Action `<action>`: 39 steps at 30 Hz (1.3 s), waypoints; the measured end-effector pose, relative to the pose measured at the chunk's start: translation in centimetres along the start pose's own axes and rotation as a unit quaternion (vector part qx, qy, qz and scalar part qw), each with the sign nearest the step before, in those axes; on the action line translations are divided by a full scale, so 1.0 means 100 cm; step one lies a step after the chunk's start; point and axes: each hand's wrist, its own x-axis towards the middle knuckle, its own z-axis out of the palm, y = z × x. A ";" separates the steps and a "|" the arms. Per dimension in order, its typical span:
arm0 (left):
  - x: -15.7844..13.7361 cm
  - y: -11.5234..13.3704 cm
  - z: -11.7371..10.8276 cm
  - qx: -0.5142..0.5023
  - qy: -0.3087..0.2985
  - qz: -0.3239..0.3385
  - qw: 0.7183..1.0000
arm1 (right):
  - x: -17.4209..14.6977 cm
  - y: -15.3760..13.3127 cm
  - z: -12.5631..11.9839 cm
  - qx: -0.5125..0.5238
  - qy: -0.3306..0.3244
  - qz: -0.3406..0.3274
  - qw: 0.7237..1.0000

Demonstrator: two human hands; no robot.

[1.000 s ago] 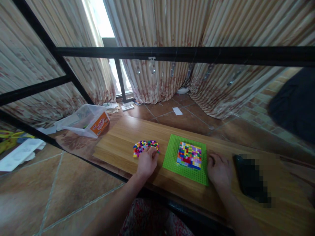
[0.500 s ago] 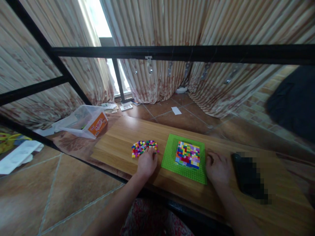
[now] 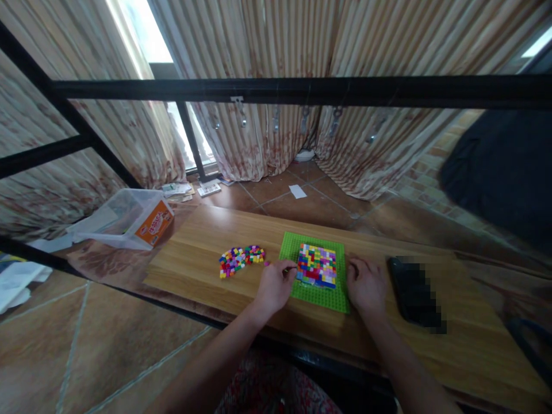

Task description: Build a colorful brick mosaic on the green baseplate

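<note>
My left hand [image 3: 277, 286] is pinching near the left edge of the multicoloured brick panel [image 3: 317, 265], which is sitting on the green baseplate [image 3: 323, 298]; whether I am gripping a brick, I cannot tell. My right hand [image 3: 367, 286] is resting half-curled by the baseplate's right edge, its hold unclear. Loose bricks [image 3: 235, 260] are lying leftward on the desk [image 3: 194, 241].
</note>
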 end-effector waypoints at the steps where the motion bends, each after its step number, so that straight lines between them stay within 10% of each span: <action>1: 0.002 0.001 0.001 0.010 -0.002 0.006 1.000 | 0.000 0.000 0.000 0.002 -0.002 0.000 1.000; 26: 0.013 0.018 -0.001 0.277 -0.065 0.074 0.956 | 0.000 -0.004 -0.003 0.002 -0.006 0.021 1.000; 39: 0.034 -0.010 0.009 -0.104 -0.033 -0.070 0.992 | 0.000 -0.005 -0.004 0.005 -0.002 0.018 1.000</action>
